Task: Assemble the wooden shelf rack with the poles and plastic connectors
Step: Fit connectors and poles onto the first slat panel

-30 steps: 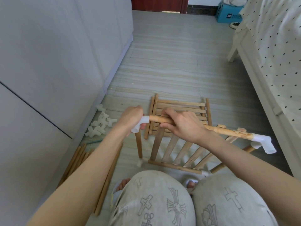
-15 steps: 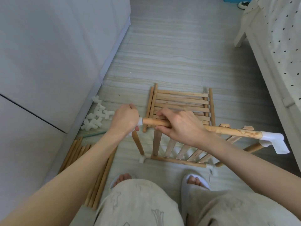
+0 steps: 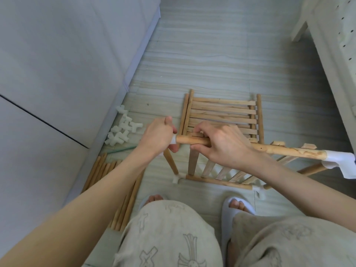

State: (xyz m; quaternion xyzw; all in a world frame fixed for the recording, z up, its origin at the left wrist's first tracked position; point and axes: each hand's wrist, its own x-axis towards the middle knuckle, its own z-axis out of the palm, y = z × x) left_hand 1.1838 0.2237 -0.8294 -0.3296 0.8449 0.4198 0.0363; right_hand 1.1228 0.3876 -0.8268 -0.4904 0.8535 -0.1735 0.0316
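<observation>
Hands, two, bare, both on one horizontal wooden pole (image 3: 289,152) held above the floor (image 3: 212,64). Left hand (image 3: 159,136): fingers curled round a white plastic connector (image 3: 173,140) at the pole's left end, only a sliver of the connector showing at the fist's edge. Right hand (image 3: 221,146): wrapped round the pole just right of that connector, thumb below, fingers over the top. Pole's far right end: seated in a second white connector (image 3: 339,160). Partly built rack (image 3: 212,170): slatted panel standing tilted under the pole, short upright poles at its corners, small white connectors at the bottom corners on the floor. Slatted shelf panel (image 3: 221,114): lying flat on the floor behind the hands. Spare connectors (image 3: 123,132): loose heap by the grey cabinet (image 3: 57,74) on the left. Spare poles (image 3: 115,189): bundle on the floor beneath the left forearm. Feet in slippers (image 3: 237,207) near the rack's base.
</observation>
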